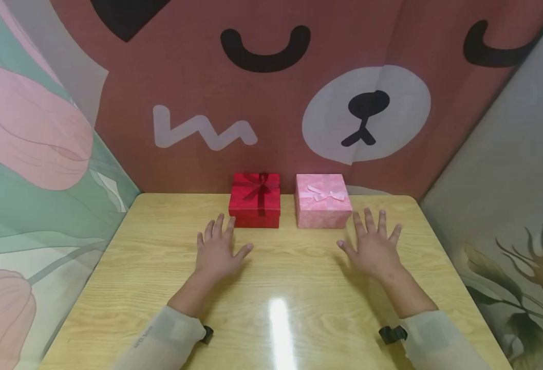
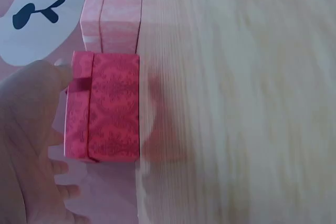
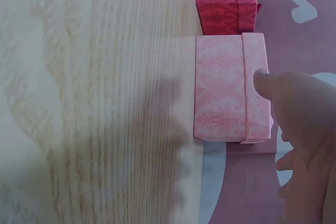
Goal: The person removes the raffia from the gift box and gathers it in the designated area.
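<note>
Two gift boxes stand side by side at the table's far edge. The red gift box (image 1: pixel 248 203) has a dark red ribbon and bow on its lid; the pink gift box (image 1: pixel 315 208) carries a pale pink bow. My left hand (image 1: pixel 217 254), fingers spread and nothing held, hovers in front of the red box's left side. Over the table before the pink box's right side, my right hand (image 1: pixel 376 252) is spread too, holding nothing. The left wrist view shows the patterned front of the red box (image 2: pixel 113 108); the right wrist view shows the pink box's front (image 3: pixel 220 87).
Both boxes sit on a light wooden table (image 1: pixel 280 267) with a bright light reflection near its front. A reddish-brown cloth with a bear face (image 1: pixel 183 169) hangs right behind them. Printed side panels, a floral left panel (image 1: pixel 44 216) and a grey right panel (image 1: pixel 498 205), flank the table.
</note>
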